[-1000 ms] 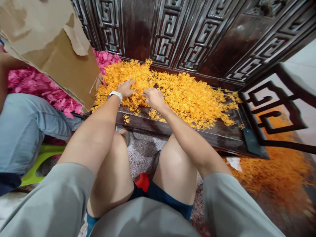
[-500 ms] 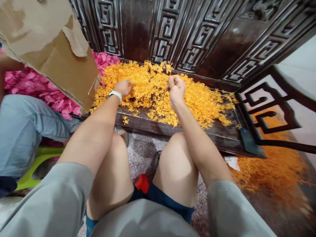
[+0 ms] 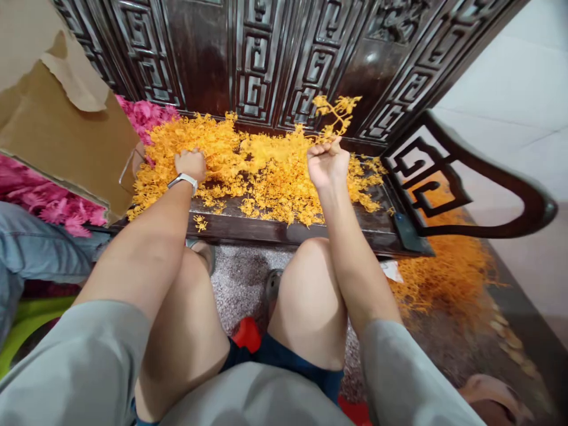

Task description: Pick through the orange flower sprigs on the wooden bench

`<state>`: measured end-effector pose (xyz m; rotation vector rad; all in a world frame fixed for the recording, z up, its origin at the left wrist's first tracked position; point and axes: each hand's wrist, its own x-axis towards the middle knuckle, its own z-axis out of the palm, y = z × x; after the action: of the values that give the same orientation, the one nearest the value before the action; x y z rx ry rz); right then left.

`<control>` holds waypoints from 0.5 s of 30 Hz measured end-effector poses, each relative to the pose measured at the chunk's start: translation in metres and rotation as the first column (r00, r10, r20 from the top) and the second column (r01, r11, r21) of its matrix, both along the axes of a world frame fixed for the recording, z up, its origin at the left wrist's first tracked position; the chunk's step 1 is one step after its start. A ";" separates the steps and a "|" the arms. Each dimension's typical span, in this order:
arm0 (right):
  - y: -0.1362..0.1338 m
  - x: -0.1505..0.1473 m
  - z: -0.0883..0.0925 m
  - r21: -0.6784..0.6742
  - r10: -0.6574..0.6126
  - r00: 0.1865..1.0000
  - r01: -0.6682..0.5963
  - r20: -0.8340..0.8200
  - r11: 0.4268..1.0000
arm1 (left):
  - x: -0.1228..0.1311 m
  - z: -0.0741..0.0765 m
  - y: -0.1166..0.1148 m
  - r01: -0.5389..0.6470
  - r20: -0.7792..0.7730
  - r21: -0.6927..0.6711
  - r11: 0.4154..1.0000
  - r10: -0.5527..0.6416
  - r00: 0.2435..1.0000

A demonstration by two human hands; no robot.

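A thick layer of orange-yellow artificial flowers (image 3: 275,171) covers the seat of a dark carved wooden bench (image 3: 248,232). My right hand (image 3: 329,163) is raised over the right part of the layer, its fingers pinched round a branching orange-yellow flower sprig (image 3: 339,115) that sticks up past the fingertips. At the left of the layer my left hand (image 3: 190,164), with a white watch band at the wrist, rests among the flowers. Its fingers are bent down into them, and what they hold, if anything, is hidden.
A torn cardboard box (image 3: 71,127) stands at the left, with pink artificial flowers (image 3: 48,192) around it. Another person's jeans-clad leg (image 3: 44,242) is beside it. Right, behind the open armrest (image 3: 479,222), orange stems (image 3: 448,278) lie on the floor.
My right hand has risen with a flower sprig that now stands clear above the layer. The left hand has shifted left over the flowers. The view has swung to the right.
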<state>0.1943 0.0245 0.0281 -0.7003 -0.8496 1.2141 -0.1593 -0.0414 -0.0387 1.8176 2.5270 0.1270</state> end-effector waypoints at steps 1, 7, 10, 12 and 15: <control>0.001 0.010 0.003 -0.009 -0.031 0.998 0.031 -0.060 0.999 | 0.000 0.001 0.002 -0.032 0.048 0.006 0.999 0.032 0.998; -0.008 0.070 0.009 -0.040 -0.147 0.939 0.142 -0.312 0.989 | -0.005 0.005 0.019 -0.305 0.361 0.065 0.950 0.263 0.895; -0.012 0.093 0.005 0.040 -0.102 0.956 0.117 -0.277 0.992 | 0.001 0.013 0.020 -0.341 0.370 0.127 0.931 0.275 0.888; -0.014 0.103 0.002 0.092 -0.076 0.970 0.099 -0.230 0.991 | 0.010 0.029 0.019 -0.330 0.366 0.129 0.935 0.264 0.892; -0.015 0.107 0.000 0.142 -0.053 0.989 0.073 -0.137 0.987 | 0.035 0.066 0.013 -0.216 0.318 0.181 0.960 0.150 0.936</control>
<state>0.3011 0.0092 0.0282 -0.5177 -0.7909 1.1167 -0.1243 -0.0282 0.0270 1.4737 2.5313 0.6525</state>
